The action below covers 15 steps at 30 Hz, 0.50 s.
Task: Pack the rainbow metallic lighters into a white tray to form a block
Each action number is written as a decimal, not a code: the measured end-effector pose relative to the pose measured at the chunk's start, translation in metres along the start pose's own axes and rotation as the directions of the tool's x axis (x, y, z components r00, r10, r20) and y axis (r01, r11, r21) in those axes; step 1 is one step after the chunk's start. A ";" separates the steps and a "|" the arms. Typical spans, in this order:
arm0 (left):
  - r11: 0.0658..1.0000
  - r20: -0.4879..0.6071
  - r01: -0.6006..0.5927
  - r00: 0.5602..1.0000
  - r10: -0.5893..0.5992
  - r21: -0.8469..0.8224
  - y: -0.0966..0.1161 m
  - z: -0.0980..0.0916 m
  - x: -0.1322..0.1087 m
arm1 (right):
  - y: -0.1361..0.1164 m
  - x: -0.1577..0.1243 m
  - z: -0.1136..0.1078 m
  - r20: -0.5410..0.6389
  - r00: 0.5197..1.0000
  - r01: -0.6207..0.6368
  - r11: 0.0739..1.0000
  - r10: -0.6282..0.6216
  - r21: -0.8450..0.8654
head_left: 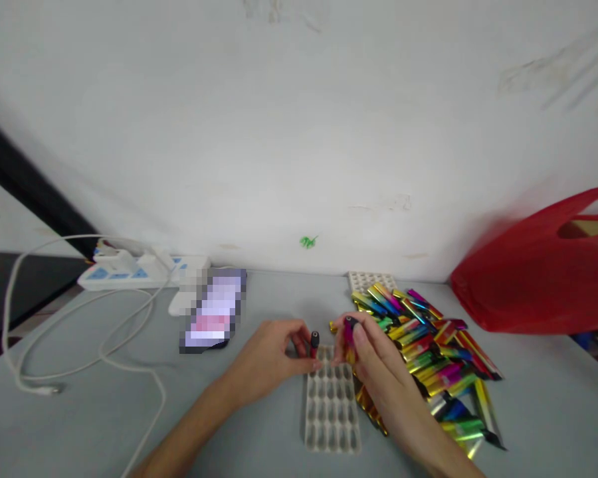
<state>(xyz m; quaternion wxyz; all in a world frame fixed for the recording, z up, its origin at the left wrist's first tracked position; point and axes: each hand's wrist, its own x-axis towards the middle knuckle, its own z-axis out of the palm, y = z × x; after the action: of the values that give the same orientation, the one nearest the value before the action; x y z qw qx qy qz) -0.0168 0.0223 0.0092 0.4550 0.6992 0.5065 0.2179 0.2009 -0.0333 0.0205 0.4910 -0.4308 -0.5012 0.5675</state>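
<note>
My left hand [274, 355] pinches a red lighter [313, 345] with a dark top. It stands upright at the back left corner of a pale tray [331, 411] with rows of small pockets. I cannot tell whether its lower end is inside a pocket. My right hand [381, 372] grips a shiny purple and gold lighter [349, 335], dark end up, just above the tray's back right corner. Right of the tray lies a loose heap of shiny multicoloured lighters [423, 352], partly hidden behind my right hand and forearm.
A second pale pocketed tray [371, 280] rests near the wall behind the heap. A red bag [533, 279] stands at the right. To the left are a phone [216, 309] with a lit screen, a white power strip [139, 269] and a looping white cable [94, 362].
</note>
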 end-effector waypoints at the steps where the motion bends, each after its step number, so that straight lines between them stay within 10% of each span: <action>1: 1.000 0.005 0.000 1.000 0.000 -0.006 0.000 0.000 0.000 | 0.001 0.000 0.000 -0.007 1.000 0.026 0.998 -0.026 -0.058; 15: 0.999 0.058 -0.015 0.998 0.017 -0.031 -0.003 -0.002 -0.001 | 0.011 0.009 -0.006 0.084 0.931 0.346 0.781 -0.356 -0.520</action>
<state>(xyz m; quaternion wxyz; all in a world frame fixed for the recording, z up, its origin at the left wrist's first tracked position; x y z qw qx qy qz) -0.0198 0.0228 0.0081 0.4784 0.7023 0.4840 0.2088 0.2038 -0.0240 0.0093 0.4554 -0.4531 -0.7040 0.3028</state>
